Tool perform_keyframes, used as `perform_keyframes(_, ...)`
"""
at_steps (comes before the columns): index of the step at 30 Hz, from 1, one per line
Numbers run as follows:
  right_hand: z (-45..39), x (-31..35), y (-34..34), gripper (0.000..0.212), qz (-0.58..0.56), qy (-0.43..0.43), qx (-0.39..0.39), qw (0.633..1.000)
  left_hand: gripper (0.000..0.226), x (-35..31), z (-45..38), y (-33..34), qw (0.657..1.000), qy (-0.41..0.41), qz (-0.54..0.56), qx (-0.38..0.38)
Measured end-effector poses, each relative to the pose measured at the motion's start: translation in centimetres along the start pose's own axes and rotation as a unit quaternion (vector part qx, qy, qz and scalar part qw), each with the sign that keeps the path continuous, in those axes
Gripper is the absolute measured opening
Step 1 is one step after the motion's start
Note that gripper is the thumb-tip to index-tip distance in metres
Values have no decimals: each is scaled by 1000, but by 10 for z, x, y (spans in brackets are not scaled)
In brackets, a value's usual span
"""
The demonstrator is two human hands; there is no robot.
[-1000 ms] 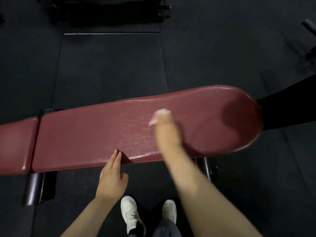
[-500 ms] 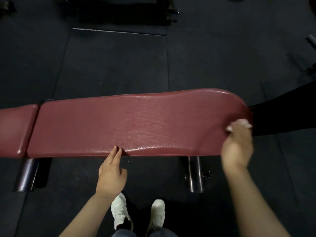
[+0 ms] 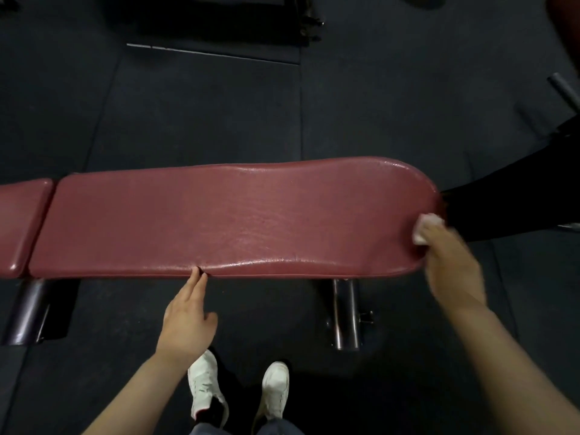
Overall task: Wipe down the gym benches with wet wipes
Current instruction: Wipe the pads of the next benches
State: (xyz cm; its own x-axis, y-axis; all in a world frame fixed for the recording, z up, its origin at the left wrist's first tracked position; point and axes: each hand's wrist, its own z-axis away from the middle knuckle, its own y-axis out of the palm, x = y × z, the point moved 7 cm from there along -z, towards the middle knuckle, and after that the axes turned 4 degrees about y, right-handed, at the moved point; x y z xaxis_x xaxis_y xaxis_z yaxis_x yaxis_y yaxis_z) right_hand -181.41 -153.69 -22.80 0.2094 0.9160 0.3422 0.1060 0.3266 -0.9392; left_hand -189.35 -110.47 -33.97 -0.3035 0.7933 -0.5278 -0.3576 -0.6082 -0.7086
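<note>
A long dark-red padded gym bench (image 3: 238, 221) runs left to right across the view, its surface shiny in places. My right hand (image 3: 448, 265) presses a white wet wipe (image 3: 425, 227) against the rounded right end of the pad. My left hand (image 3: 186, 321) rests with two fingertips on the pad's near edge around its middle, holding nothing. A second, shorter red pad (image 3: 18, 227) adjoins the bench at the far left.
Black rubber floor mats lie all around. A chrome bench leg (image 3: 345, 312) stands under the right part, a dark leg (image 3: 29, 309) under the left. A black frame part (image 3: 514, 196) extends right of the bench end. My white shoes (image 3: 238, 390) stand below. Dark equipment (image 3: 219, 17) sits at the top.
My right hand swept the wipe from the middle of the pad to its right end and stays there on the end's near corner. My left hand has stayed at the near edge.
</note>
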Motion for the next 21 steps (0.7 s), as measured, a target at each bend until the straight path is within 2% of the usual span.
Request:
perform_keyframes(2,8,-11,-7,36,48,36,-49,997,81,0,1,2,1000,-2,9,-7)
perform_keyframes(4,10,20,25,26,3,75,-97,992,81,-1,1,1,1000,2,24,-14)
perform_keyframes(5,10,57,43,27,-35,66,-104,992,82,-1,2,-1,999,4,30,-19)
perform_keyframes(6,12,97,65,26,-43,32,-82,995,82,-2,3,-2,999,7,33,-22)
perform_keyframes(8,34,186,121,24,-94,-63,42,993,84,-3,7,-5,999,21,16,-22)
perform_keyframes(9,53,233,145,23,-74,-145,128,978,85,-4,8,-5,999,36,-6,-19)
perform_keyframes(11,87,276,177,30,-53,-296,280,912,86,-5,9,-4,996,70,-52,-8)
perform_keyframes(12,87,274,178,36,-21,-361,287,887,86,-4,9,-4,995,76,-65,-4)
perform_keyframes(13,76,255,172,40,-29,-371,268,889,86,-2,9,-4,995,74,-67,-3)
perform_keyframes(14,63,230,160,43,-52,-363,227,902,85,-1,9,-6,996,66,-65,-5)
perform_keyframes(16,38,156,108,44,-59,-282,148,946,85,-2,8,-5,997,56,-53,-6)
perform_keyframes(18,24,59,51,38,-6,-142,78,987,85,-4,8,-2,998,53,-34,-10)
perform_keyframes(20,28,-7,3,36,-30,-22,-11,999,85,-5,8,2,999,43,-8,-17)
perform_keyframes(21,35,-19,-4,38,-17,32,-46,998,85,-5,8,3,999,40,2,-18)
